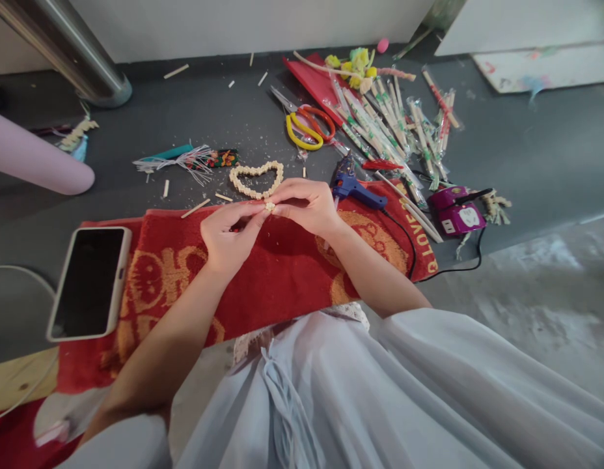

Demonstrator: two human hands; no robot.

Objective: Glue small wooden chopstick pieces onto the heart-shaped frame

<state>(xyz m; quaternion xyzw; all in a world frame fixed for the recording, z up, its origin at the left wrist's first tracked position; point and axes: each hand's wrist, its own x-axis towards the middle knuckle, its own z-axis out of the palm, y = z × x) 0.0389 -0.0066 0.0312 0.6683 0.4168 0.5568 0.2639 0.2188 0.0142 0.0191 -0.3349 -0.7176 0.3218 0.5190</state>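
Observation:
My left hand [228,234] and my right hand [309,205] meet over the near side of a red towel [287,280]. Between their fingertips they pinch a small cream cluster of short stick pieces [269,206], shaped like a flower. Just beyond the fingers, a heart-shaped outline [253,193] built of similar cream pieces lies on the dark table. To the right of my right hand rests a blue glue gun [358,190], its cord trailing off the towel. Scissors [304,127] with yellow and orange handles lie farther back, blades apart.
Wrapped chopsticks [380,127] are heaped at the back right, near yellow flower-like pieces [358,65]. A purple power socket [457,212] sits by the right edge. At left are a phone [90,283], a tassel [197,163] and a lilac cylinder [38,153]. Stick scraps [195,208] are scattered.

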